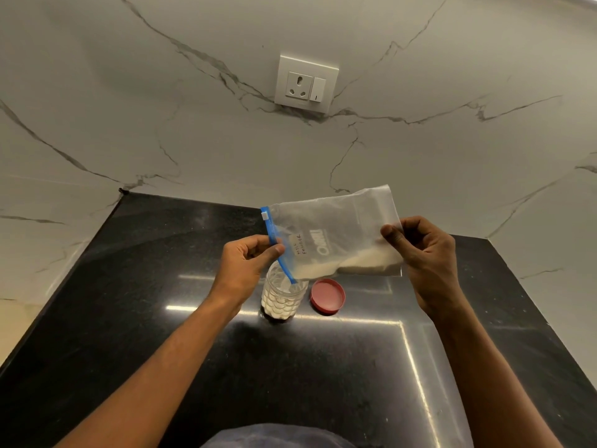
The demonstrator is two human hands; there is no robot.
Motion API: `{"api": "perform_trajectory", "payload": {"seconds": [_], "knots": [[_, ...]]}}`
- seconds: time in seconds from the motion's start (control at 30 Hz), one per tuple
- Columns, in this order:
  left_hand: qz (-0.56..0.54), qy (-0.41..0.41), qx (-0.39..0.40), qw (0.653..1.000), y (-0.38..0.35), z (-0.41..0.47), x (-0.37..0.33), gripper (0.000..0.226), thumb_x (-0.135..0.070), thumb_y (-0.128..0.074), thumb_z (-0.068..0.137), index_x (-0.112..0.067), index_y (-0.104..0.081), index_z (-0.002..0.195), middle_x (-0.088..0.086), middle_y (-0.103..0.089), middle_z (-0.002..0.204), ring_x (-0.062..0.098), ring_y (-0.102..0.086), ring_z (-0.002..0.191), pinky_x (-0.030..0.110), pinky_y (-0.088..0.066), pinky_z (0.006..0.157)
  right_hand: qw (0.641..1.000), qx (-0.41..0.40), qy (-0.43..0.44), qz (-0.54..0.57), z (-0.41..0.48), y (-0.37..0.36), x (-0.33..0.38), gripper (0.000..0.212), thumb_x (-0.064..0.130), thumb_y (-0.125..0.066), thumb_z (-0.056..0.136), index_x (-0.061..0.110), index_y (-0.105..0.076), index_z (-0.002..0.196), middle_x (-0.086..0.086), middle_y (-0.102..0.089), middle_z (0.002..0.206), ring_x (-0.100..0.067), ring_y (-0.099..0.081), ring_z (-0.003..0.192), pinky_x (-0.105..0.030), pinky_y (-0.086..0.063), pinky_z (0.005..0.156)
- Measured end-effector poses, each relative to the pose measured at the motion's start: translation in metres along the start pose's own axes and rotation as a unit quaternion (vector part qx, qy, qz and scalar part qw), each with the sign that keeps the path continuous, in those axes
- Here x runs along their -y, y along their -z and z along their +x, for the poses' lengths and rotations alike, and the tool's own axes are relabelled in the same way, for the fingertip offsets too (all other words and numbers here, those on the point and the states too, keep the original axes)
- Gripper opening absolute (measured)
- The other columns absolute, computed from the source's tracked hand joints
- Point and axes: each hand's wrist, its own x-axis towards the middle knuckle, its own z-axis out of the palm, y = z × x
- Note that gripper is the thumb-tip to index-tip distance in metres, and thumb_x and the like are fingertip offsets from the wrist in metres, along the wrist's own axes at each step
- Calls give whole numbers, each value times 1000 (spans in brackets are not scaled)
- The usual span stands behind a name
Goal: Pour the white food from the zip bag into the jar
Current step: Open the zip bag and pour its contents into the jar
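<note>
A clear zip bag [332, 231] with a blue zip strip is held sideways above the counter, its mouth pointing left and down. White powder lies along the bag's lower edge. My left hand [247, 260] pinches the zip end, while my right hand [426, 257] grips the bag's bottom edge at the right. Under the zip's lower corner stands a clear jar [282, 295], open and partly filled with white powder. The bag's corner dips into the jar's mouth.
A red lid [328, 296] lies flat on the black stone counter [129, 318] just right of the jar. Marble walls enclose the counter at the back and on both sides. A white wall socket [305, 83] sits above.
</note>
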Motion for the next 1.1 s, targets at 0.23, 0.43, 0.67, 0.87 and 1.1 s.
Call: {"api": "perform_trajectory", "payload": {"seconds": [0.23,0.43,0.67,0.87,1.1], "knots": [[-8,3,3,1000,-1,1,1,15,-14,-77,94,-23,-80,106,-9,-83,105,7,-78,102,15,-61,77,1000,-2,-1,7,0,0,3,9,29,-76,89,22,-74,95,1,-79,91,-15,-76,86,-26,-62,77],[-11,14,-5,1000,-3,-1,2,15,-13,-76,94,-23,-79,105,-11,-83,103,6,-78,101,13,-60,75,1000,12,3,5,2,0,7,9,28,-75,89,23,-74,96,2,-79,93,-14,-76,88,-26,-63,77],[-22,19,-7,1000,-3,-1,3,16,-11,-76,94,-22,-80,106,-8,-83,104,9,-79,102,16,-61,77,1000,8,4,4,4,-1,7,6,26,-74,90,23,-74,95,4,-79,92,-13,-76,86,-25,-62,76],[-30,20,-13,999,-3,-1,4,16,-11,-77,93,-21,-80,106,-8,-84,104,9,-79,102,15,-60,77,1000,10,18,-7,6,-4,8,5,23,-75,92,22,-74,96,3,-79,92,-13,-76,86,-24,-61,74],[-31,23,-20,999,-2,-1,6,17,-10,-77,94,-18,-79,108,-6,-83,105,9,-78,103,16,-61,77,999,18,22,-23,6,-8,8,8,28,-75,91,23,-74,96,3,-79,93,-14,-76,87,-25,-62,75]]}}
